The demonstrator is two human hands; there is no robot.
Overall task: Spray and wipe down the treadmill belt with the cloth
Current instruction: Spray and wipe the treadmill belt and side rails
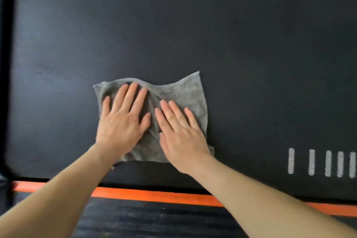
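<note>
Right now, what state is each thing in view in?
cloth: grey, spread open and rumpled, lying flat on the belt under both hands.
left hand: fingers straight, pressing on the cloth.
right hand: fingers straight, pressing on the cloth.
treadmill belt: dark, textured, no visible wet patches; white dash marks at right.
orange side strip: bare, untouched.

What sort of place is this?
Probably a gym or home workout corner; the room itself is out of view. A black textured belt with white stripes and an orange edge strip fills the frame.
</note>
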